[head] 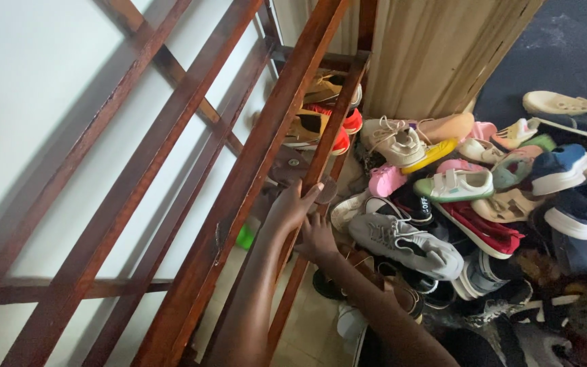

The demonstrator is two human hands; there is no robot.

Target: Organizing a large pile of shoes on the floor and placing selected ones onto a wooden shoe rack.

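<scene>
My left hand [295, 204] reaches down through the slats of a dark wooden shoe rack [239, 177]. Its fingers are stretched out against a slat, just below a dark brown shoe [287, 166] on a lower shelf. My right hand [318, 238] is close beside it, at the same slat, with its fingers partly hidden behind the wood. A grey sneaker [402, 241] lies right next to my right hand, at the edge of a big pile of shoes. Tan and red shoes [321, 126] sit on the rack further back.
Several shoes are heaped on the floor to the right: a white sneaker [392, 139], a pink shoe [385, 180], a white and green child's shoe [453, 185], blue shoes [562, 166]. A beige curtain [436, 54] hangs behind. A white wall [35, 81] is left of the rack.
</scene>
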